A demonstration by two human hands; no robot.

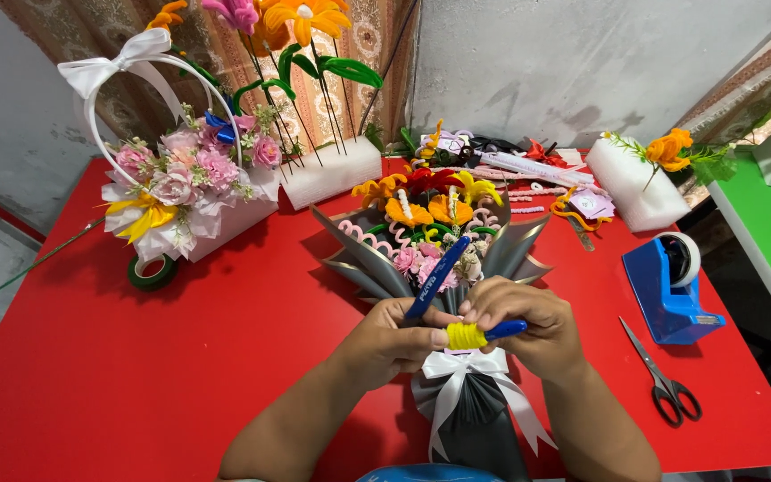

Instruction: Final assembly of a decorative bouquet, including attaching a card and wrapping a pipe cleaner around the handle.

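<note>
L hand [394, 339] fingers grip blue pen [437, 277]; R hand [528, 326] fingers pinch yellow coil [467, 336] above bouquet [435, 241].

Your two bare hands and forearms, no gloves.
Your left hand [394, 339] and right hand [524, 326] show no rings, watch or bracelets; your forearms are uncovered, no sleeves in view. A bit of blue clothing shows at the bottom edge.

A home craft corner for making artificial flowers; a red table [136, 375] bears a wrapped bouquet [430, 241] at centre, a flower basket [185, 187] upper left, a tape dispenser [671, 286] and scissors [662, 375] at right; bare walls behind.
</note>
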